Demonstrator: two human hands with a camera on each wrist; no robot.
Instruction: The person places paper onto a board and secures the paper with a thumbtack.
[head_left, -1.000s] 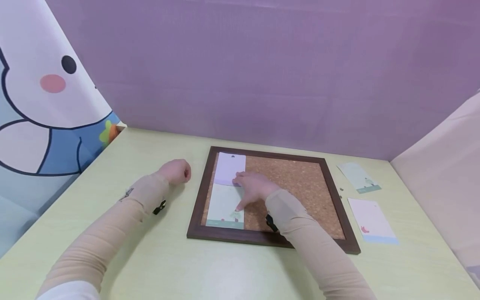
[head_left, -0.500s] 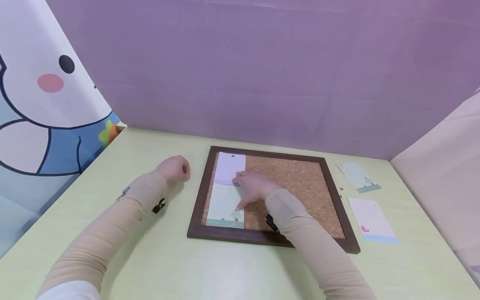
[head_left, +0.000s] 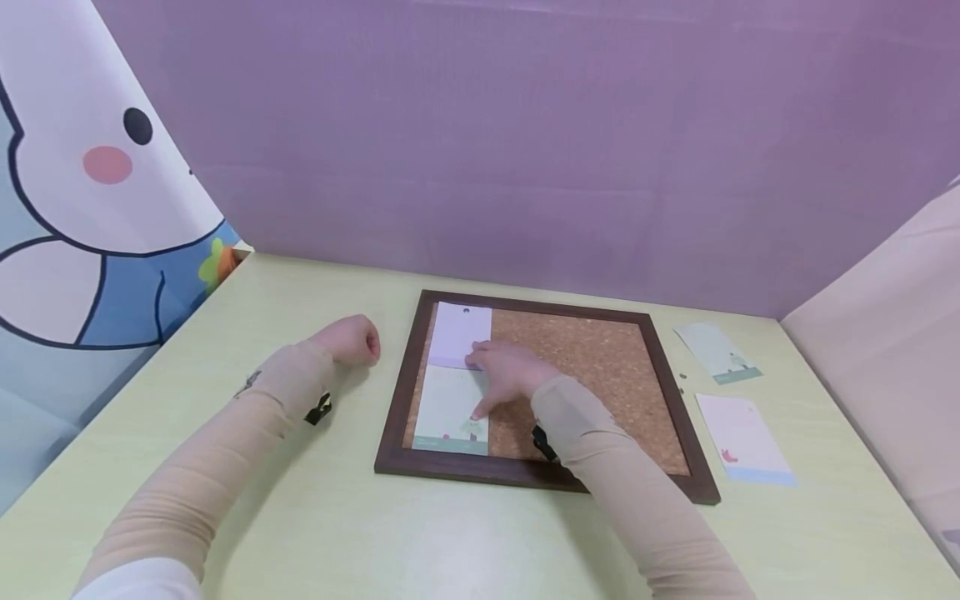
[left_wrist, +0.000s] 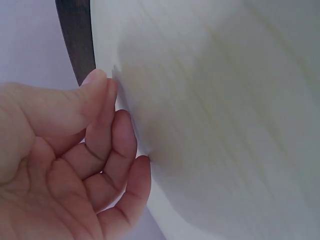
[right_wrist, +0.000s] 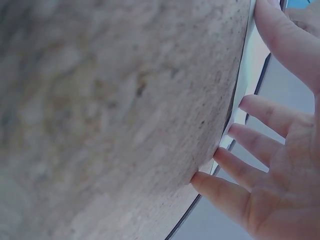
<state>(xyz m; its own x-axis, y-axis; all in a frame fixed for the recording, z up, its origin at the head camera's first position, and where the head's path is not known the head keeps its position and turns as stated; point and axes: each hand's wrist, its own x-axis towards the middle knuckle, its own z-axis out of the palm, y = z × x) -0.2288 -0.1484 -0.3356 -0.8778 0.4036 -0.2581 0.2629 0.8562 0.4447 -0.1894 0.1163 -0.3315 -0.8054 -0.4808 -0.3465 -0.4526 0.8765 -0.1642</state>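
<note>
Head view: lilac card (head_left: 455, 327) and mint card (head_left: 450, 407) are lying at 10 and 8 o'clock from the spread, unclenched right hand (head_left: 508, 372).

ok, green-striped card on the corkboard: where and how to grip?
Probably pinch the card at its right edge, coming from the right: that edge borders bare cork, and the right hand is there. It lies flat, left and bottom edges close to the frame, leaving fingers less room.

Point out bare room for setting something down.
Free: table between the sleeves, below the frame; cork between the right hand and the frame's far right corner. Crowded: cork's left strip, under two cards; table right of the frame, with two more cards.
</note>
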